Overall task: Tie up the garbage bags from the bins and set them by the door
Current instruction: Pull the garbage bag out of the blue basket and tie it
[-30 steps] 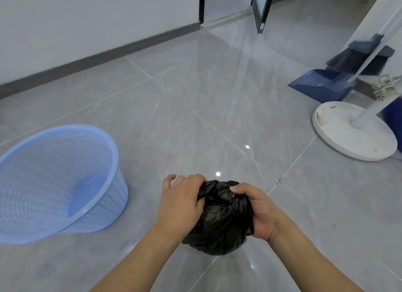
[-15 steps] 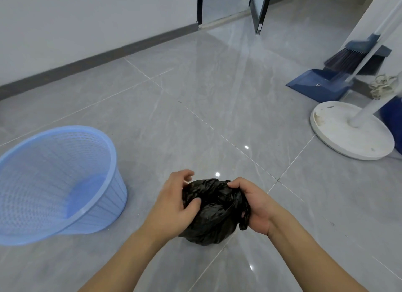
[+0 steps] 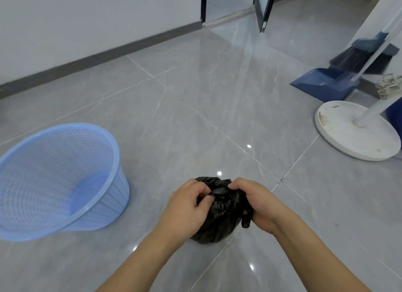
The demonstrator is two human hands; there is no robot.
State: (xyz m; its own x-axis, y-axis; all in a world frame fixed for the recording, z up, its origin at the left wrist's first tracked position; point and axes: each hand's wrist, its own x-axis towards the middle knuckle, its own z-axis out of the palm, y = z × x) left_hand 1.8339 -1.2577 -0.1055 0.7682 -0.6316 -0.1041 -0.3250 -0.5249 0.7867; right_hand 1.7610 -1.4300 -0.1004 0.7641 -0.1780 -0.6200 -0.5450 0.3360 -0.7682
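A small black garbage bag (image 3: 219,215) rests on the grey tiled floor in front of me, bunched into a ball. My left hand (image 3: 187,209) grips its top from the left, fingers curled into the plastic. My right hand (image 3: 254,202) pinches the gathered top from the right, and a loose black tail hangs under its palm. A light blue mesh bin (image 3: 65,178) stands to the left with no bag inside. The open dark-framed door (image 3: 264,6) is at the far top of the view.
A white round fan base (image 3: 348,139) with its pole stands at the right. Behind it are a blue dustpan (image 3: 322,85) and a broom (image 3: 356,56) leaning by the wall. A white wall with a grey skirting runs along the left.
Both hands shifted on the bag's top: my left fingers have curled back into the plastic, my right hand pulled the gathered end rightward, and the bag has twisted tighter.
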